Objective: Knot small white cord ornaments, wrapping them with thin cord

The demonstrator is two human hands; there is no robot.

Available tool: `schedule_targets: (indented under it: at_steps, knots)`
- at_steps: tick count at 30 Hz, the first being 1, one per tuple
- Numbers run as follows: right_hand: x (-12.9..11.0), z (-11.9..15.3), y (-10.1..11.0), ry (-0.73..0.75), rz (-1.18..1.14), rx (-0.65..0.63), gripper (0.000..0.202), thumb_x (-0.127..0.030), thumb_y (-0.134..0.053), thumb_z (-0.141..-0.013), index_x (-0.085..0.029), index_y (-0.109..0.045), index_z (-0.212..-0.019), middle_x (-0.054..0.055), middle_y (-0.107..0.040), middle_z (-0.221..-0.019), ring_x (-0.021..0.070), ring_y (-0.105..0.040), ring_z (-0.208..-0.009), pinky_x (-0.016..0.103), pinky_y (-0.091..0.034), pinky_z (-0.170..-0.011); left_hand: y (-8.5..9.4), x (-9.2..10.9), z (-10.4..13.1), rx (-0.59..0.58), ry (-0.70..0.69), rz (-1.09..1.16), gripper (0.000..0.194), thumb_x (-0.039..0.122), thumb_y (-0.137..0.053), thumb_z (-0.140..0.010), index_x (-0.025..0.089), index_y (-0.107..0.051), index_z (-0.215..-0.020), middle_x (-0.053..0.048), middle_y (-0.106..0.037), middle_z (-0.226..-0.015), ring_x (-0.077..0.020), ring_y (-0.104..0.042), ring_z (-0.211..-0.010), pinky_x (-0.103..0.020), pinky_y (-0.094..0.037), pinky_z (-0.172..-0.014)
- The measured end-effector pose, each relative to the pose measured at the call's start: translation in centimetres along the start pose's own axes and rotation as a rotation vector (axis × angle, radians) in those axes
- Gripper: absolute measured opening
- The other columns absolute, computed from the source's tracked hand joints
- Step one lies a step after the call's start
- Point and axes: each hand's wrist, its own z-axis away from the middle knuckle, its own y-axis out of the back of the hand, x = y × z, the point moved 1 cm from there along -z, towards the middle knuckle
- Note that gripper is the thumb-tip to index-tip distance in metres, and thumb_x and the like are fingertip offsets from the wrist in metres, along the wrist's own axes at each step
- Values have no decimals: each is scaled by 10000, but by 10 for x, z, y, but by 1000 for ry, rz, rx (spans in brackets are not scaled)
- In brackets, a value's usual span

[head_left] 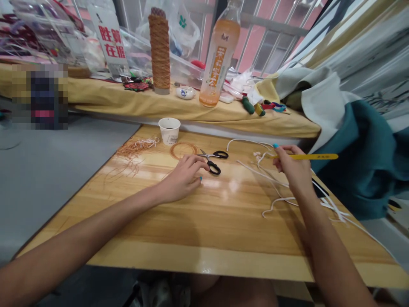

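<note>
- Yellow slim stick [324, 156], pinched in the right hand [292, 164], poking out toward 3 o'clock
- thin white cords [281, 199] loose on glossy wooden tabletop [217, 226], that hand's 8 o'clock
- left hand [182, 177], thumb spread from fingers; black-handled metal scissors [215, 154] at its 2 o'clock, can't tell if touching

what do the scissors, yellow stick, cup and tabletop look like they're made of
Scissors: probably steel blades, silvery; black handles, likely plastic.
Yellow stick: smooth, evenly coloured, perhaps plastic or painted wood.
Cup: likely paper, whitish, thin-walled and printed.
Tabletop: wood or wood-look, with grain lines; bright reflections suggest varnish.
</note>
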Motion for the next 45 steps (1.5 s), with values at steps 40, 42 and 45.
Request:
schedule_targets:
  at_steps: [40, 42, 45]
  knots:
    - [-27, 43, -17, 433, 513, -1127, 263, -309, -412, -784, -141, -614, -767, 41, -590, -760, 129, -514, -689, 227, -383, -635, -11, 7, 3, -85, -173, -390, 265, 225, -340, -844, 142, -501, -1039, -86, -536, -1000, -205, -431, -944, -367, -387, -816]
    - [-34, 45, -15, 386, 373, -1316, 280, -343, -431, -783, -163, -631, -861, 42, -614, -868, 138, -539, -782, 235, -395, -709, -11, 8, 3, -69, -173, -402, 277, 227, -345, -843, 133, -491, -1058, -94, -525, -1033, -210, -431, -958, -370, -388, -822]
    - [-22, 16, -14, 288, 374, -961, 380, -372, -338, -825, -152, -594, -1001, 74, -616, -940, 160, -552, -800, 269, -414, -709, -10, 8, 2, -56, -172, -397, 290, 238, -350, -844, 131, -477, -1082, -94, -514, -1065, -211, -420, -987, -373, -383, -843]
